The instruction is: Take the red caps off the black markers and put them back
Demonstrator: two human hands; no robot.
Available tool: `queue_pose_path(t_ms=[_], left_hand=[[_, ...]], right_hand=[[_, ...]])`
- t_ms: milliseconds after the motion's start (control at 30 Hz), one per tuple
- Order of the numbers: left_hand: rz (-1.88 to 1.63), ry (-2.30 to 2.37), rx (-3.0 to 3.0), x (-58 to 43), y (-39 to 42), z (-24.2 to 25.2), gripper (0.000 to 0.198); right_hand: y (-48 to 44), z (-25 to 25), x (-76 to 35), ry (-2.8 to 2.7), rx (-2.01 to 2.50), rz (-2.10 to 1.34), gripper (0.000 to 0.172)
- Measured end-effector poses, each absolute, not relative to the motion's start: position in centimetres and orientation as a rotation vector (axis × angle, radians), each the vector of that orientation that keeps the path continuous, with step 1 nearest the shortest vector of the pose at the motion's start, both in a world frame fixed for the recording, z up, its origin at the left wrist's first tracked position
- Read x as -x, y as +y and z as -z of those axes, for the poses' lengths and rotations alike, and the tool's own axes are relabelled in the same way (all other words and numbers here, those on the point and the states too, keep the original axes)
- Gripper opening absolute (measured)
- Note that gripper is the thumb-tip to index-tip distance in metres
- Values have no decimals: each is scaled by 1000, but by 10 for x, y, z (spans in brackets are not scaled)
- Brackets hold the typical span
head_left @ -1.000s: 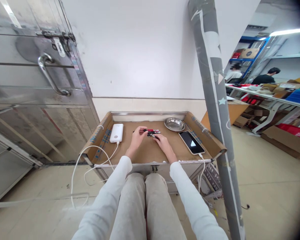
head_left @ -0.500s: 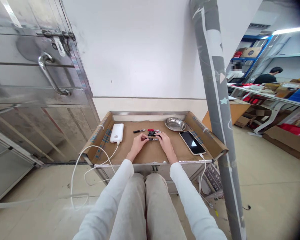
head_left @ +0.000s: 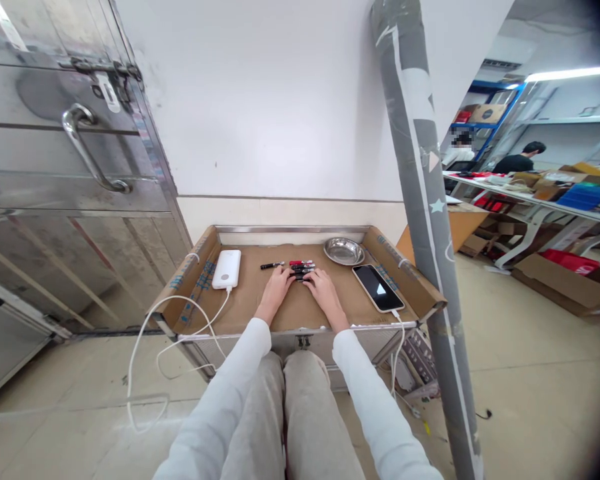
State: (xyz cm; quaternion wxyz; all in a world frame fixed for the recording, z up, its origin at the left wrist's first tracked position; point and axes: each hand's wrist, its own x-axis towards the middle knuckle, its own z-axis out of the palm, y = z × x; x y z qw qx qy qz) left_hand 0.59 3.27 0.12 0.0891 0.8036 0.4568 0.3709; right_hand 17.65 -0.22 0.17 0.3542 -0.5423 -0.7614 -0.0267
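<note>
A white wall point(head_left: 270, 100) fills the middle, with a metal door point(head_left: 30, 180) at its left and a long grey patterned roll point(head_left: 423, 193) leaning at a tilt on the right. Below the wall stands the bench point(head_left: 300, 315), its top lined with brown cardboard that folds up along both sides. On it, the left hand point(head_left: 275, 293) and the right hand point(head_left: 325, 293) rest palm down, angled toward each other, with fingers bent and a narrow gap between the fingertips. A steel dish point(head_left: 344, 251) sits near the back right corner; in front of it, a phone point(head_left: 377, 288) lies face up with a white cable plugged in. Toward the left side lies a white power bank point(head_left: 227, 269), also cabled.

Smallest are the markers. A close row of black markers point(head_left: 303, 270) lies crosswise just ahead of the hands, left fingertips at its left end, right fingertips at its right. Whether either hand pinches a marker or merely touches it, I cannot tell; the fingers partly hide the nearest ones. A red marker point(head_left: 301, 263) lies at the row's far edge, beyond the fingertips. One separate black marker point(head_left: 273, 265) lies left of the row, just beyond the left hand.
</note>
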Motion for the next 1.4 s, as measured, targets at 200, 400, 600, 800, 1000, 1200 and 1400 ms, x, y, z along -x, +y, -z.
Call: queue_pose_path(t_ms=[200, 400, 600, 800, 1000, 1200, 1400], left_hand=[[-1041, 1159, -2468, -9, 30, -5, 10], [-956, 1225, -2506, -10, 33, -6, 9], [-986, 1280, -2516, -11, 38, -6, 11], [-1114, 1485, -2492, -13, 39, -7, 14], [-1305, 2029, -2194, -6, 37, -3, 23], [-1312, 2115, -2073, -1, 34, -1, 12], [-1319, 1753, -2139, 3, 27, -5, 16]], right_hand=[[0, 0, -176, -1984, 1436, 46, 14], [3, 3, -177, -1980, 1490, 103, 16], [4, 1, -178, -1902, 1588, 161, 19], [0, -2, -175, -1902, 1588, 154, 22], [-1, -1, -176, -1873, 1558, 100, 25], [-3, -5, -176, -1909, 1549, 81, 27], [-4, -7, -173, -1824, 1450, 98, 34]])
